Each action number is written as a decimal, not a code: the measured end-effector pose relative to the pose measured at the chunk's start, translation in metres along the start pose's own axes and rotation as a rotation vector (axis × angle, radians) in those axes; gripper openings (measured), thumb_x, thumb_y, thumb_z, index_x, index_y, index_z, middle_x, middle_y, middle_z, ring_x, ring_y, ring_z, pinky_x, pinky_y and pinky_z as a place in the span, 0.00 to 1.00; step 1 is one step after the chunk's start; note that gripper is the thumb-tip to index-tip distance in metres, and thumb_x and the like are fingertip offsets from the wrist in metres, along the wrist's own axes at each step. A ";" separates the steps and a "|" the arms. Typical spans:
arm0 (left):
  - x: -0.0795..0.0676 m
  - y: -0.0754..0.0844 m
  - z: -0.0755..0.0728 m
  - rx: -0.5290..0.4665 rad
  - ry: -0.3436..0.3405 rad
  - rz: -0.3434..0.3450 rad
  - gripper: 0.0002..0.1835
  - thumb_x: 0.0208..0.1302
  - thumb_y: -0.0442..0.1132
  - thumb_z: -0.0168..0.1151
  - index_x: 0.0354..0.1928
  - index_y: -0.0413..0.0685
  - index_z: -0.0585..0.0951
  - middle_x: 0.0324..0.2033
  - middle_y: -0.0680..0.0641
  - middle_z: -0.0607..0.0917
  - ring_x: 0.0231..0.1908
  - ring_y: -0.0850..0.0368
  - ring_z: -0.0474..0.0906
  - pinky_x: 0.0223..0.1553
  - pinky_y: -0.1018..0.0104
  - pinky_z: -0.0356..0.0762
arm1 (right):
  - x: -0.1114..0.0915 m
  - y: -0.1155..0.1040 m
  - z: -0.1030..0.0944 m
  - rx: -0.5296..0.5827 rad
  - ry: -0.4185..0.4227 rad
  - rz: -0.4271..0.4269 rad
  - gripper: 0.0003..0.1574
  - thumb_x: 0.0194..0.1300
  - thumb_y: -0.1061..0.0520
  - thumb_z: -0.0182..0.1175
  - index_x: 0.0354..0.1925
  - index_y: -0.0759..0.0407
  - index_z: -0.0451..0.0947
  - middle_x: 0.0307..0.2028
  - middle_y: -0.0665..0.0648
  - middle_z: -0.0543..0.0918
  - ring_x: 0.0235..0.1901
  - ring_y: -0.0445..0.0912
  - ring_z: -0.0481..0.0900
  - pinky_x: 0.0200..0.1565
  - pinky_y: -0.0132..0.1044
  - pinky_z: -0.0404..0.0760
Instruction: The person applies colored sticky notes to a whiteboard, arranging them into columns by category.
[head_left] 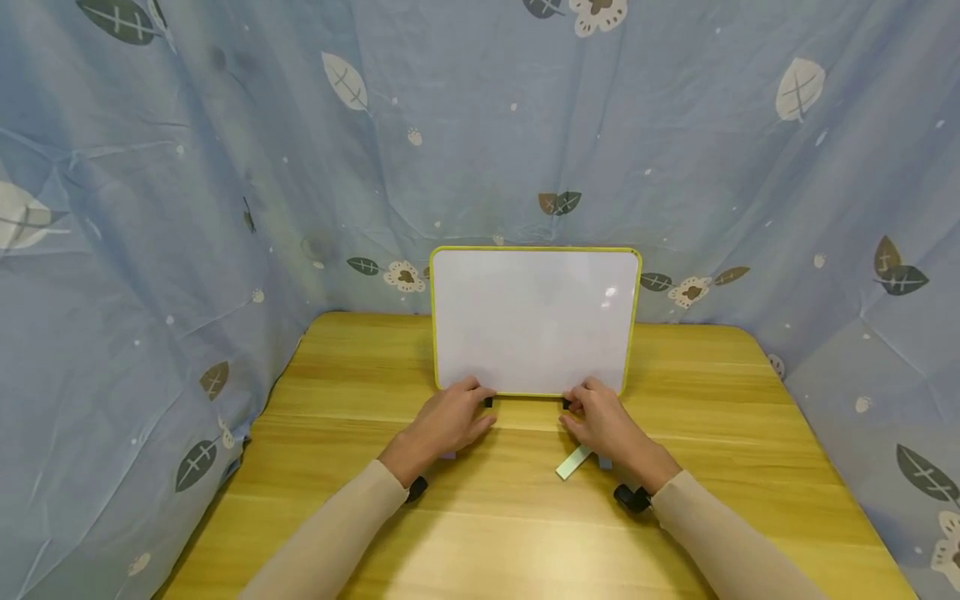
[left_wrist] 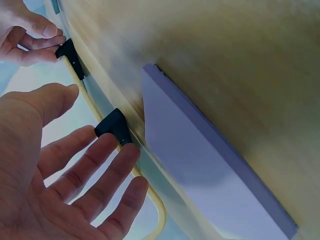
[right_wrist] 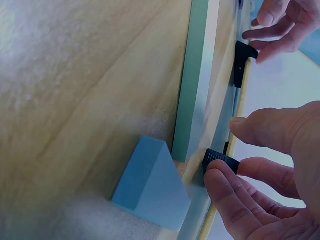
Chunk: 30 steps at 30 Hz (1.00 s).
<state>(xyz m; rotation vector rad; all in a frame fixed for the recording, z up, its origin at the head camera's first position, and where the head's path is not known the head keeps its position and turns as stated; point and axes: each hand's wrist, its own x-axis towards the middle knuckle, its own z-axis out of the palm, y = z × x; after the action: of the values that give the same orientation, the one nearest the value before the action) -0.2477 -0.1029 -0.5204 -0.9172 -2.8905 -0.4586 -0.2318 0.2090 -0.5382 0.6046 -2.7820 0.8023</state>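
Observation:
A whiteboard (head_left: pixel 532 321) with a thin yellow frame stands upright at the back of the table, on two black feet. My left hand (head_left: pixel 446 421) is at its lower left corner, fingers fairly straight, fingertips touching the left black foot (left_wrist: pixel 115 125). At the lower right, my right hand (head_left: pixel 607 425) has its fingers bent against the right black foot (right_wrist: pixel 220 160), with the thumb held apart. A purple block (left_wrist: pixel 195 165) lies beside the left hand, mostly hidden by it in the head view. Near the right hand are a long pale green block (right_wrist: pixel 197 80) and a blue block (right_wrist: pixel 155 185).
The wooden table (head_left: pixel 480 517) has rounded far corners. Light blue curtains (head_left: pixel 480 125) with leaf and flower prints surround it at the back and both sides. Black wrist devices sit at the left wrist (head_left: pixel 416 489) and right wrist (head_left: pixel 632 498).

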 end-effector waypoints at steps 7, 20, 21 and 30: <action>-0.003 -0.003 -0.001 -0.038 -0.032 -0.004 0.27 0.82 0.49 0.77 0.75 0.46 0.87 0.56 0.45 0.88 0.41 0.56 0.82 0.44 0.59 0.88 | -0.001 0.001 -0.001 -0.013 -0.012 0.000 0.19 0.72 0.65 0.80 0.56 0.74 0.91 0.44 0.65 0.86 0.43 0.57 0.91 0.46 0.45 0.95; -0.014 -0.012 -0.004 -0.035 -0.062 0.009 0.33 0.81 0.51 0.77 0.81 0.48 0.82 0.63 0.45 0.88 0.46 0.53 0.88 0.51 0.53 0.91 | -0.003 0.003 -0.002 0.010 -0.035 0.031 0.20 0.75 0.65 0.77 0.60 0.74 0.90 0.47 0.65 0.87 0.45 0.57 0.92 0.48 0.47 0.95; -0.015 -0.014 -0.005 -0.039 -0.065 0.012 0.34 0.81 0.51 0.77 0.81 0.48 0.82 0.63 0.45 0.89 0.46 0.53 0.88 0.52 0.52 0.91 | -0.003 0.002 -0.002 0.009 -0.035 0.034 0.20 0.75 0.65 0.77 0.61 0.74 0.90 0.47 0.65 0.87 0.45 0.57 0.92 0.48 0.47 0.95; -0.034 -0.041 -0.016 -0.098 -0.126 -0.027 0.35 0.72 0.57 0.84 0.75 0.51 0.88 0.66 0.44 0.89 0.60 0.45 0.89 0.68 0.36 0.86 | -0.006 0.003 -0.004 -0.008 -0.014 0.005 0.24 0.75 0.64 0.78 0.65 0.73 0.89 0.47 0.66 0.88 0.44 0.56 0.90 0.44 0.45 0.92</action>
<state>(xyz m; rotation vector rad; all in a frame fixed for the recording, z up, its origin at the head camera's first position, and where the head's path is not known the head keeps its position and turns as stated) -0.2435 -0.1589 -0.5210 -0.9550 -3.0215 -0.5688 -0.2275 0.2150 -0.5379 0.6050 -2.7992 0.7905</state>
